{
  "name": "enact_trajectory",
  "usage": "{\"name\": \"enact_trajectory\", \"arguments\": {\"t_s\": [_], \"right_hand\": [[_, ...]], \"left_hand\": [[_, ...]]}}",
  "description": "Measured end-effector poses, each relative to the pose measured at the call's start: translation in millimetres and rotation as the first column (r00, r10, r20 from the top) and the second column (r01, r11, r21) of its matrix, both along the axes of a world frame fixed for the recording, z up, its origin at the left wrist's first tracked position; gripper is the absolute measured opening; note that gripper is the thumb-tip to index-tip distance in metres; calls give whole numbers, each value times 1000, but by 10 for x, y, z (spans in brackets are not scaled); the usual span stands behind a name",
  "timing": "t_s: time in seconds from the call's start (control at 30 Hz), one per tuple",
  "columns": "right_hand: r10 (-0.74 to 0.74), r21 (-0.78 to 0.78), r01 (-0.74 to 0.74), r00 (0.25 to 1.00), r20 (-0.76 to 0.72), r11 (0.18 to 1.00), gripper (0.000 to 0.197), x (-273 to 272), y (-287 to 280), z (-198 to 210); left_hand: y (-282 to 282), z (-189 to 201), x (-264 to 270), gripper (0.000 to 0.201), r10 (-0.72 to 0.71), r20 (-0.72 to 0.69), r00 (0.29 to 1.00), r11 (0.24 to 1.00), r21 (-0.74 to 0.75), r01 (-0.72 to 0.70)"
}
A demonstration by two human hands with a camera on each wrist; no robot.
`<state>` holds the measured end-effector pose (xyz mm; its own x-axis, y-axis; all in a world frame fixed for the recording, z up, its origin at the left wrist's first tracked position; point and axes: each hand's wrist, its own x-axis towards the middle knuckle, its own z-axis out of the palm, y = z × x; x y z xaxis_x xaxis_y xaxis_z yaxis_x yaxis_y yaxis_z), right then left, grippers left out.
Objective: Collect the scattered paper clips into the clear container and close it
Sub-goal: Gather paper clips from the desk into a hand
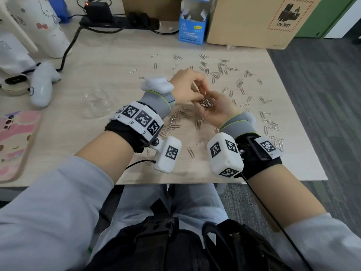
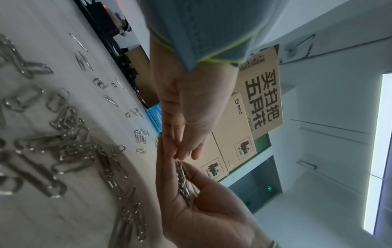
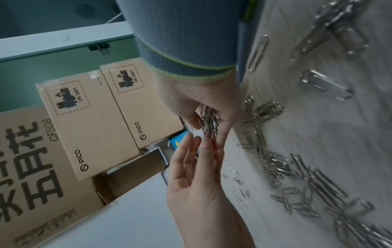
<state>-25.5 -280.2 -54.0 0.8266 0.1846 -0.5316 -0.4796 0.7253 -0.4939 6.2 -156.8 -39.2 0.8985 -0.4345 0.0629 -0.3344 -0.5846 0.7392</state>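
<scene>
Silver paper clips [image 1: 220, 69] lie scattered over the light wooden table [image 1: 109, 61], thickest to the right and just under my hands. My right hand [image 1: 218, 109] is cupped palm up above the table, its fingers curled round a bunch of clips [image 1: 206, 103]. My left hand [image 1: 185, 85] reaches in from the left, and its straight fingertips touch that bunch. The wrist views show the same meeting: bunch [image 3: 210, 122] in the right hand [image 3: 191, 97], left hand [image 3: 195, 184] below it. The clear container [image 1: 97, 103] stands open to the left of my hands.
A white controller [image 1: 43, 85] and a pink tray [image 1: 15, 141] lie at the left. A white bottle [image 1: 45, 22], a power strip [image 1: 117, 22], a blue box [image 1: 192, 26] and a cardboard box [image 1: 254, 22] line the back. The table ends close on the right.
</scene>
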Motion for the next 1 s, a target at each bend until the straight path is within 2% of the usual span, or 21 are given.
{"name": "enact_trajectory", "arguments": {"t_s": [0.07, 0.13, 0.2, 0.3, 0.47, 0.57, 0.8, 1.0], "right_hand": [[-39, 60, 41, 999, -26, 997, 31, 65, -53, -28], [-74, 102, 76, 997, -30, 992, 30, 133, -101, -48], [-96, 109, 99, 995, -29, 989, 28, 175, -121, -47], [-96, 96, 99, 995, -35, 990, 27, 229, -144, -44], [-99, 105, 104, 994, -50, 989, 25, 321, -168, -71], [-89, 100, 93, 995, -42, 991, 26, 321, -174, -69], [-80, 107, 83, 996, -27, 991, 25, 245, -128, -11], [-47, 110, 46, 999, 2, 993, 25, 139, -13, 33]], "left_hand": [[9, 11, 51, 25, 32, -22, 999, 998, -46, -33], [53, 12, 141, 28, 87, 21, 996, 996, -35, -86], [119, -15, 242, 29, 144, 75, 987, 989, 23, -146], [160, -119, 403, 32, 202, 69, 977, 964, 164, -211], [10, -278, 535, 47, 101, 23, 995, 901, 422, -101], [-13, -313, 565, 40, 51, 12, 999, 854, 518, -50], [241, -207, 345, 22, 183, 44, 982, 917, 353, -187], [420, -168, -63, 20, 137, 35, 990, 934, 330, -141]]}}
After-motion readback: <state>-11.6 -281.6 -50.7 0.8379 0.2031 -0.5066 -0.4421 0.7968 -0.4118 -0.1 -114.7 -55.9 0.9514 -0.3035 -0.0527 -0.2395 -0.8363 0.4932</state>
